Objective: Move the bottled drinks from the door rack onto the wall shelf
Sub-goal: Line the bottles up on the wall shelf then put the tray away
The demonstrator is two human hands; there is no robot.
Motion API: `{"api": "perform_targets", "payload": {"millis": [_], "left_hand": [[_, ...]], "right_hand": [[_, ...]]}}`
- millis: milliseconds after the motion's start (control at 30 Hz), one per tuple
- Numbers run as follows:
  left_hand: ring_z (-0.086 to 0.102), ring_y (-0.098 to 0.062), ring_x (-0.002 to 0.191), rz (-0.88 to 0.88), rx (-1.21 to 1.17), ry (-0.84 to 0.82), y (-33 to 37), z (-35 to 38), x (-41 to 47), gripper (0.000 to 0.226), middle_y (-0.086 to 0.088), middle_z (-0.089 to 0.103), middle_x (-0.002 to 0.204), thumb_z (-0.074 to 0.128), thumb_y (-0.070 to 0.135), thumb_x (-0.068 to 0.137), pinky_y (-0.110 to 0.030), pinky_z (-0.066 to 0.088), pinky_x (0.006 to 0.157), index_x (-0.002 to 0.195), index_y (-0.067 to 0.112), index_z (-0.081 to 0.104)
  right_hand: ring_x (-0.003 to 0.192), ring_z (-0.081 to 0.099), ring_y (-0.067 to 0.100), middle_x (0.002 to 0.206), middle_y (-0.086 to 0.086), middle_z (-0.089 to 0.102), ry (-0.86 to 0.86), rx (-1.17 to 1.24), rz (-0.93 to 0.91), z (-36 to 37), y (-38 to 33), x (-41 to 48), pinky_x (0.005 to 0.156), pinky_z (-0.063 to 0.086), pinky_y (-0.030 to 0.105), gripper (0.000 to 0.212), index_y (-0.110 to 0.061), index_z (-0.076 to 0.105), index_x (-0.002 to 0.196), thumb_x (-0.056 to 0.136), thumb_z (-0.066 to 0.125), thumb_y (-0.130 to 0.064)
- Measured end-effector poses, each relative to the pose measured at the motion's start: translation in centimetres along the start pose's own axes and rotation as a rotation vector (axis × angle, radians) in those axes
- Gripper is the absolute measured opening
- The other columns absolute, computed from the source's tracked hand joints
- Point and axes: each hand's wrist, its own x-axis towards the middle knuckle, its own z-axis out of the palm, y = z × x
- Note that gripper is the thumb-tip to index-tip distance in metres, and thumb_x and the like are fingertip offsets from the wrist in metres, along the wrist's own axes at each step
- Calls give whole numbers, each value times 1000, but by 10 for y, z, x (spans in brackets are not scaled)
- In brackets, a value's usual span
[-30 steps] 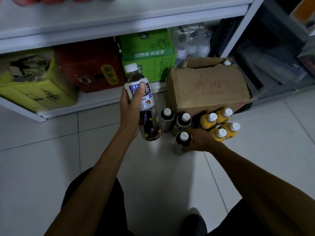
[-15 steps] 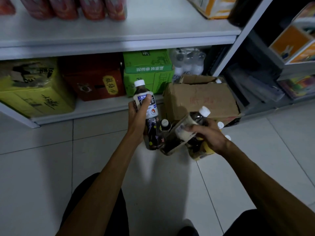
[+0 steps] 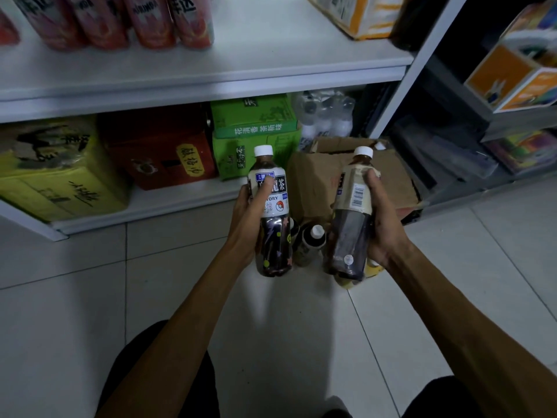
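A: What surrounded the working area?

B: A white wall shelf [image 3: 211,76] ran across the top, carrying pink drink packs [image 3: 120,19] at the left and an orange-and-white carton [image 3: 361,16] at the right. On the lower board stood a yellow case [image 3: 54,173], a red case [image 3: 162,155], two stacked green cases [image 3: 256,134] and a wrapped pack of clear bottles [image 3: 327,116]. A worn cardboard box [image 3: 316,182] sat on the tiled floor [image 3: 60,312], directly behind the hands.

A: Did anything stand between the hands?

B: Yes. A dark bottle with a white cap [image 3: 312,239] stood on the floor, in the gap between the two held bottles. A yellow bottle [image 3: 372,271] showed partly beneath the right-hand one.

A: Where were the task's bottles relative to the hands?

B: The left hand [image 3: 250,218] was wrapped around a patterned tea bottle [image 3: 272,212], upright, thumb across its label. The right hand [image 3: 381,224] was closed around a second tea bottle [image 3: 349,218], leaning slightly, barcode facing the camera. Both were lifted clear of the floor, below the shelf's front edge.
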Motion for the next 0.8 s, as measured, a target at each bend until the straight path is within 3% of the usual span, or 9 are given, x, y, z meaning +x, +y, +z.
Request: {"api": "perform_targets", "payload": {"millis": [200,333,433,533,667,800], "left_hand": [[68,-16,62,-54,-71,-95,3,4,-3,33,-4,69,80,54,41,89,-29,57,56,107,15,61],[65,-19,57,-135,-80,-126,5,3,-3,43,-9,66,74,54,49,83,-31,55,57,100,11,62],[63,-20,56,-139,-87,-123,4,4,-2,33,-8,65,71,53,41,91,-31,55,57,94,10,63],[63,-22,61,-160,-66,-111,1,3,-1,35,-11,65,79,52,40,95,-33,55,60,103,7,63],[66,-26,78,-148,-11,-63,0,3,0,68,-18,64,102,64,52,84,-35,56,63,130,3,51],[67,-22,77,-117,38,-98,-4,2,-1,58,-9,67,94,76,35,78,-32,56,64,123,7,54]], "right_hand": [[65,66,20,77,6,70,9,-123,57,6,4,6,71,58,36,44,-16,69,90,90,54,-57],[75,62,23,91,12,65,-46,-218,122,4,4,8,76,52,35,35,-10,65,106,89,57,-39],[82,64,25,97,15,67,-58,-269,113,3,5,8,80,54,37,44,-7,64,110,76,67,-34],[93,65,30,115,21,68,-41,-291,21,4,9,10,90,53,45,54,-6,61,122,79,76,-33],[100,68,29,115,14,70,39,-319,-58,4,14,15,93,54,46,52,-15,60,126,81,75,-36],[107,67,28,114,5,72,93,-367,-112,7,22,22,100,50,50,66,-20,59,128,71,79,-47]]}}
